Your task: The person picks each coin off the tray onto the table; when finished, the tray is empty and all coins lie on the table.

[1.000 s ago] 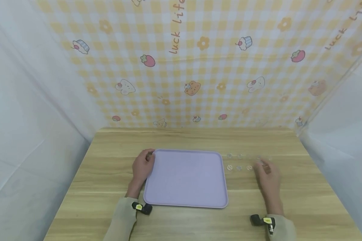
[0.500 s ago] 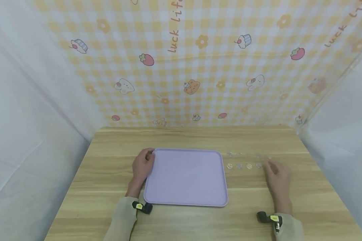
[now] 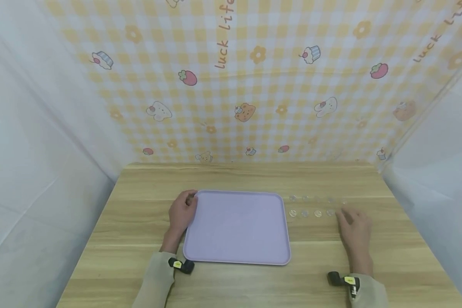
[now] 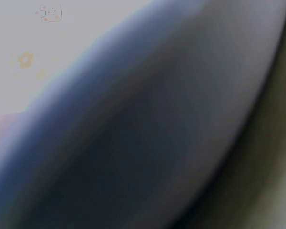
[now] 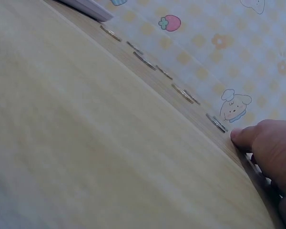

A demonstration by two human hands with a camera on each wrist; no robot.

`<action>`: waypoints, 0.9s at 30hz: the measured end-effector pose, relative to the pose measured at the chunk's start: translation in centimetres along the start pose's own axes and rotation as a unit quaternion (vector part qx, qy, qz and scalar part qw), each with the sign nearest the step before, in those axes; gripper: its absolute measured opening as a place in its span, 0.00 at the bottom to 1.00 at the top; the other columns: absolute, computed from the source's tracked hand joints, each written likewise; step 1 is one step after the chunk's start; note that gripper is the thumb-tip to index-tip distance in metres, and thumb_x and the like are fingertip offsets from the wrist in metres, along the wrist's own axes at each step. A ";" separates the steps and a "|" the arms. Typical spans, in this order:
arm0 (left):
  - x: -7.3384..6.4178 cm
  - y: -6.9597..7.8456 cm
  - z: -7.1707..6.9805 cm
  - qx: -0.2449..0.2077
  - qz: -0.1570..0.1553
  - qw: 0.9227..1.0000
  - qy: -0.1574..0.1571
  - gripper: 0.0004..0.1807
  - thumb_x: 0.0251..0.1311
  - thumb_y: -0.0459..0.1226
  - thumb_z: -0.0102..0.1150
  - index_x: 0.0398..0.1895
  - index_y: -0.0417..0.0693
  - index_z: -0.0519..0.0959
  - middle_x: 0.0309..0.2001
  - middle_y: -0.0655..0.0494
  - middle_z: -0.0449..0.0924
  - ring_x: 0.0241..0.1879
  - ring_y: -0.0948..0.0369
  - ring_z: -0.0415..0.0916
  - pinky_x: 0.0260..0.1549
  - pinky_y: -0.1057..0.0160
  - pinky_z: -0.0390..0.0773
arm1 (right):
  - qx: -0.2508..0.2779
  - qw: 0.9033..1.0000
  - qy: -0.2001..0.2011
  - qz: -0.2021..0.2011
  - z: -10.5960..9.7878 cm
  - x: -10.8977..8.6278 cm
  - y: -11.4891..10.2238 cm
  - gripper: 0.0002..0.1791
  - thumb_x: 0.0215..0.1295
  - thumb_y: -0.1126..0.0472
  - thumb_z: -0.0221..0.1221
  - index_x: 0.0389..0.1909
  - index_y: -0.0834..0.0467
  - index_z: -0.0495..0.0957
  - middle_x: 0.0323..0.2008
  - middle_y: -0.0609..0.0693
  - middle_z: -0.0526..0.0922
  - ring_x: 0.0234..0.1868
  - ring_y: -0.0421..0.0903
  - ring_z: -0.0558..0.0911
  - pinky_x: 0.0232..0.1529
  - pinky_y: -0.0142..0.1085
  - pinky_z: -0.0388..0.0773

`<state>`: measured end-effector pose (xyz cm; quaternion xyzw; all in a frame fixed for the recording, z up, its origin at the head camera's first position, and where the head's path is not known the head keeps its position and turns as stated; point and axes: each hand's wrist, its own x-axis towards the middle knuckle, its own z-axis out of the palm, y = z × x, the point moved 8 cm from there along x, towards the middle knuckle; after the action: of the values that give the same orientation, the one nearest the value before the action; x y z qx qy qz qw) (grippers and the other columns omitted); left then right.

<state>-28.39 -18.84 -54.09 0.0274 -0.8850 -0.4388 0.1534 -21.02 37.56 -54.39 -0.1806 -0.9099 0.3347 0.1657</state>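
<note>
A lilac rectangular tray (image 3: 236, 226) lies on the wooden table. At its upper left corner my left hand (image 3: 182, 212) grips the rim, thumb along the side and fingers curled at the corner. Right of the tray, several coins form two rows. One silvery coin (image 3: 293, 213) is nearest the tray, and a golden coin (image 3: 318, 213) sits mid-row. My right hand (image 3: 356, 229) reaches the right end of the near row, fingertips down at the tabletop beside a coin (image 3: 330, 212). Whether anything is between those fingertips is hidden. In the right wrist view, coins (image 5: 217, 122) lie flat near a fingertip.
The wooden table (image 3: 254, 286) extends around the tray and coins. Behind it hangs a yellow checked cloth (image 3: 223, 94); white sheets (image 3: 42, 179) flank both sides. A blurred tray edge fills much of the left wrist view.
My right hand has moved right along the coin rows, uncovering another coin in the near row, then drawn slightly toward me. My left hand and the tray stay put.
</note>
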 end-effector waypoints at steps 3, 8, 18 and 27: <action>-0.1 -0.1 0.0 0.000 -0.002 1.000 0.000 0.11 0.66 0.39 0.58 0.49 0.50 0.84 0.28 0.53 0.82 0.25 0.59 0.74 0.28 0.61 0.71 | -0.004 1.000 0.003 -0.002 0.1 0.0 0.0 0.22 0.72 0.53 0.58 0.58 0.64 0.77 0.57 0.66 0.73 0.61 0.64 0.67 0.62 0.59 0.61; -0.1 0.0 0.0 0.002 -0.001 1.000 0.001 0.11 0.66 0.39 0.58 0.48 0.49 0.84 0.27 0.53 0.82 0.25 0.59 0.73 0.27 0.61 0.71 | 0.000 1.000 0.009 -0.004 0.1 0.1 0.2 0.22 0.72 0.53 0.58 0.58 0.64 0.78 0.56 0.66 0.74 0.60 0.63 0.68 0.62 0.59 0.61; 0.1 0.1 0.1 0.005 0.003 1.000 0.000 0.11 0.67 0.39 0.58 0.49 0.49 0.84 0.27 0.53 0.80 0.24 0.60 0.72 0.26 0.62 0.70 | 0.008 1.000 0.016 -0.002 0.1 0.2 0.3 0.20 0.71 0.56 0.59 0.57 0.65 0.78 0.56 0.66 0.73 0.61 0.64 0.67 0.61 0.59 0.61; 0.0 0.2 -0.1 0.005 -0.001 1.000 -0.001 0.11 0.66 0.39 0.58 0.49 0.49 0.84 0.30 0.52 0.82 0.26 0.58 0.74 0.29 0.60 0.71 | 0.017 1.000 0.006 0.001 0.0 0.1 0.2 0.22 0.72 0.55 0.57 0.58 0.66 0.77 0.57 0.67 0.73 0.62 0.65 0.66 0.64 0.60 0.58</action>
<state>-28.33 -18.80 -53.94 0.0287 -0.8872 -0.4345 0.1523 -21.03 37.75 -54.55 -0.1810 -0.9028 0.3491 0.1740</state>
